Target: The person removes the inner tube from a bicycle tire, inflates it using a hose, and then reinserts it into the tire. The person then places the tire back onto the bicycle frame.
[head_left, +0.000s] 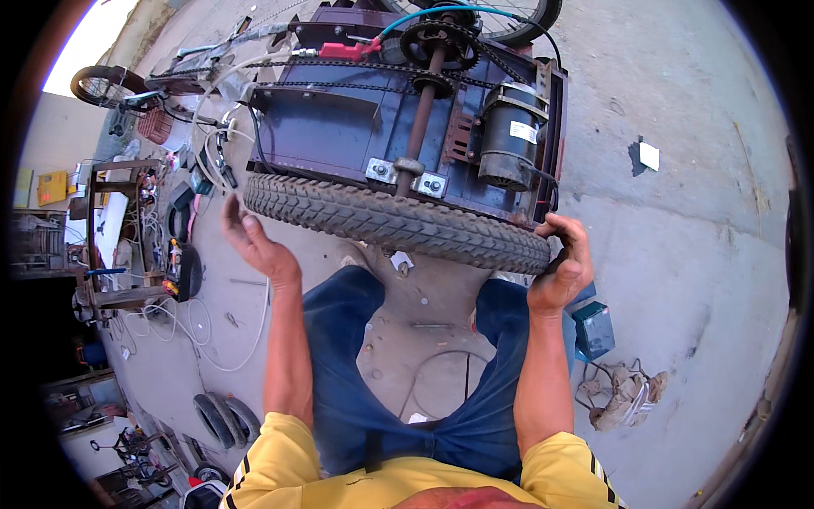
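A wheel with a knobbly black tyre [390,220] lies edge-on across the near end of a dark metal cart frame [322,127]. It sits at the end of a rusty axle [421,127], which is held by a bearing block [409,166]. By the tyre's left end is my left hand [261,246], fingers stretched out and apart, gripping nothing. My right hand [563,265] is curled at the right end of the tyre, its fingers and thumb to either side of the tread.
A black motor [509,140] is bolted at the frame's right, with chains and sprockets [438,44] beyond. A blue-green box [594,329] and a crumpled bag [629,397] lie right. Leftward are a white hose [229,368], loose tyres [222,420] and a cluttered rack [127,191].
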Demonstrator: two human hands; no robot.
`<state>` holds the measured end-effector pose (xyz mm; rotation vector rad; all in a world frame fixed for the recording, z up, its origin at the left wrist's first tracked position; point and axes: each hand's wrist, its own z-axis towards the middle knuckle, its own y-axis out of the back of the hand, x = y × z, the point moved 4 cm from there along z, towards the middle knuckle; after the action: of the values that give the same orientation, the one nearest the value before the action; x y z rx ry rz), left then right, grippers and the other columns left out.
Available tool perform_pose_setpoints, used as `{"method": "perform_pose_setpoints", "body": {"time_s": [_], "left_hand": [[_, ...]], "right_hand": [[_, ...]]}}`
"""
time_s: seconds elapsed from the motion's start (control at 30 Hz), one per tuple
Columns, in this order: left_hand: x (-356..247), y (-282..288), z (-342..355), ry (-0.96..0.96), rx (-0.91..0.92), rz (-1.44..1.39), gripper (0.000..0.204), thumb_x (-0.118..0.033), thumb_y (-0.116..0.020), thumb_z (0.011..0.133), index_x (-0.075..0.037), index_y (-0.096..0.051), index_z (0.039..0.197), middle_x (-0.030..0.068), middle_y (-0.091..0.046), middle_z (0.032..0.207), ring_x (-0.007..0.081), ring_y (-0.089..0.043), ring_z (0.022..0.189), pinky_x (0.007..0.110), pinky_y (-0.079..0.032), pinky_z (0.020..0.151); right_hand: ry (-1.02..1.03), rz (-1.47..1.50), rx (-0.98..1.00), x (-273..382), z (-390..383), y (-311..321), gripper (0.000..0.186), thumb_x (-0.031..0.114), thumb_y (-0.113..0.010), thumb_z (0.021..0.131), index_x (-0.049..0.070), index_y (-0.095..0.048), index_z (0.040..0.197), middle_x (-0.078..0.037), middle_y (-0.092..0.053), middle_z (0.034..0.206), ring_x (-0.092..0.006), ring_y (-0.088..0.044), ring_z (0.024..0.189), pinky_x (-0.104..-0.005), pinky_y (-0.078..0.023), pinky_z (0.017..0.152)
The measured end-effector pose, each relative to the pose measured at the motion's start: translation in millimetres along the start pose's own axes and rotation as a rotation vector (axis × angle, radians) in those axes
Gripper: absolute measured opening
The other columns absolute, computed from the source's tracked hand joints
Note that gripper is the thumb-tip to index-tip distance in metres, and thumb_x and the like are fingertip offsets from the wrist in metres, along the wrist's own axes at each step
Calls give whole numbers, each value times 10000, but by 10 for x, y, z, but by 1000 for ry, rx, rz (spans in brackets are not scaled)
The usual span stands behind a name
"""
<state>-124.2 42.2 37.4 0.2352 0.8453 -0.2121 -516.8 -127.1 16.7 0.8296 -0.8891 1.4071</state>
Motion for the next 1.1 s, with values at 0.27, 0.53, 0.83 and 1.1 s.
{"method": "perform_pose_setpoints", "body": {"time_s": [0.27,0.53,0.83,1.1], "left_hand": [[-1669,-1025,1377,-453,448,199,215,-98,-636,1010,27,-685,1177,125,-648,1271,232,-610,1199,361,-468,1047],[-1207,-3543,1394,-714,1303,662,343,-230,-765,885,-104,-732,1202,112,-669,1182,305,-586,1168,414,-473,1007],[-161,-4321,1123,-737,1430,882,508,-256,-813,808,-65,-694,1263,108,-664,1276,319,-550,1257,426,-440,1107],[-111,-4313,1244,-918,1435,749,389,-261,-805,827,-47,-708,1138,101,-671,1152,331,-575,1182,446,-472,1019]], "right_hand": [[-471,433,132,-469,35,93,682,578,-419,1066,-38,-699,980,-77,-643,818,-156,-603,757,-281,-451,725],[-658,430,334,-501,132,-25,472,439,-599,1027,7,-700,866,-12,-614,734,-83,-550,703,-241,-420,660],[-713,453,356,-526,217,-9,429,404,-672,995,0,-678,851,3,-595,694,-67,-524,647,-236,-408,592],[-710,455,344,-552,218,-26,430,401,-694,984,-3,-669,840,28,-550,645,-50,-462,619,-241,-344,553]]}}
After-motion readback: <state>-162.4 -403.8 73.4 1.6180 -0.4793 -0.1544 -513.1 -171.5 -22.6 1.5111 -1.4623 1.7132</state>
